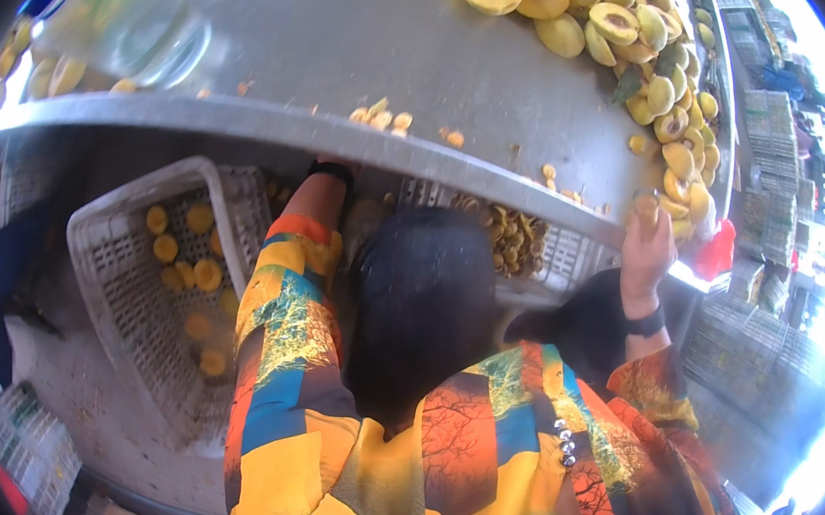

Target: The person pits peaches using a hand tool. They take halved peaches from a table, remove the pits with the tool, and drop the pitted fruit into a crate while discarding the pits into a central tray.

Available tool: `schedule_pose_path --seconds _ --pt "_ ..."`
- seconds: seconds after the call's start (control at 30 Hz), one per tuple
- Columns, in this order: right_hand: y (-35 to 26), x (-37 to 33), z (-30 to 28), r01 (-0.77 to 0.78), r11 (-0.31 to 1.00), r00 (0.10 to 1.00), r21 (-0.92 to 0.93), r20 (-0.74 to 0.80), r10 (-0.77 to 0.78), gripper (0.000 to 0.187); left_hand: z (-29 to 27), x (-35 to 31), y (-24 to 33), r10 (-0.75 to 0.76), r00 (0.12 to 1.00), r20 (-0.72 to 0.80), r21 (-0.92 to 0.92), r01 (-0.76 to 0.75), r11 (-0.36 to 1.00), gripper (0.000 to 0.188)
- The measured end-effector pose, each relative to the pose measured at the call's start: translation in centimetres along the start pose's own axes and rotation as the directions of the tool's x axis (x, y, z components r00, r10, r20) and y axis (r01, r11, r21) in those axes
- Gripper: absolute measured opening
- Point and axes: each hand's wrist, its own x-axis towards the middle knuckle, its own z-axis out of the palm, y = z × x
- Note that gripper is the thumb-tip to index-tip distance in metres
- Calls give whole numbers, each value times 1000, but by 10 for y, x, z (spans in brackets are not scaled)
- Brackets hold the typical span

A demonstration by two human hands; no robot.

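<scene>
My left hand (338, 158) reaches beneath the metal table's front edge; its fingers are hidden there, and a dark band circles the wrist. To its left stands a white plastic crate (157, 360) with several yellow fruit halves (207, 275) inside. At the table's right front edge, my right hand (643, 243) is closed with its fingers drawn together. What it pinches, if anything, is too small to name. Just beyond it lies the lower end of a big pile of yellow fruit halves (615, 25), like apricots or peaches, some showing brown hollows.
Small fruit bits (381, 117) lie along the metal table (339, 39). Beneath it, a second crate (563, 257) holds brownish pieces (513, 237). A blurred clear container (159, 43) stands far left. Something red (717, 251) hangs by the right corner. Stacked crates (770, 134) line the right.
</scene>
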Motion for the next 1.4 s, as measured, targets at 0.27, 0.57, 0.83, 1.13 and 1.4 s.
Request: schedule_pose_path --seconds 0.27,0.57,0.83,1.13,1.4 --pt "-17 9 -7 60 993 997 99 52 -65 17 41 66 -25 -226 947 230 -7 234 972 44" --pt "-19 9 -9 56 988 988 143 133 -75 16 73 67 -43 -402 876 269 -184 456 871 54" --pt "-7 8 -8 102 987 990 124 85 -113 15 -52 -56 -13 -596 724 348 -887 461 42 64" --pt "4 0 6 146 978 989 148 5 -148 26 -204 -145 49 -477 746 464 -817 153 -556 77" --pt "2 7 4 184 975 983 121 -21 -183 20 -253 -266 32 -797 573 189 -969 242 -57 64"
